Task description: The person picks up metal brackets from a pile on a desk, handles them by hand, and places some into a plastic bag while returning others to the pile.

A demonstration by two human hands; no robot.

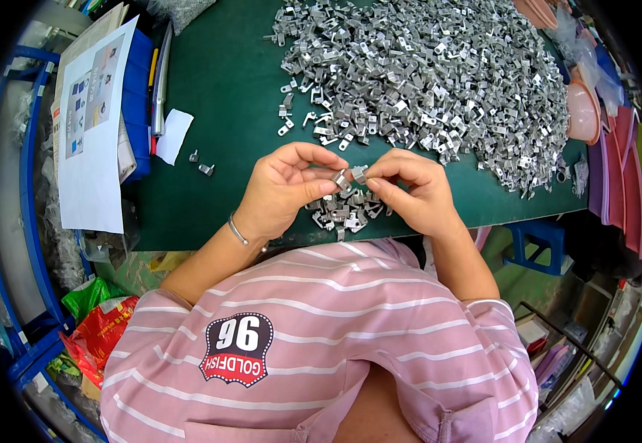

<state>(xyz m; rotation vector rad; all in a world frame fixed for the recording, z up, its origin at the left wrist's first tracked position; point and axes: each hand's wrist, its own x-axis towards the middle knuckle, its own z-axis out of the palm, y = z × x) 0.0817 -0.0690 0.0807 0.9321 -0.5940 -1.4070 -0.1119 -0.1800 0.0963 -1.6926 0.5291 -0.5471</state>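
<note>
My left hand (285,184) pinches a small bent metal bracket (341,179) between thumb and fingertips. Close beside it, my right hand (414,188) grips another silver metal bracket (359,174) by thumb and forefinger. The two pieces nearly meet; whether they touch I cannot tell. Beneath my fingers, near the table's front edge, lies a small heap of similar brackets (347,212). A far larger pile of metal brackets (439,81) spreads over the back and right of the green table (217,88).
Two loose brackets (206,170) lie on the left. Beyond them are a white paper scrap (174,136), a blue bin (138,96) and a printed sheet (92,177). A pink plastic bowl (584,112) stands at the right edge, with a blue stool (535,246) below.
</note>
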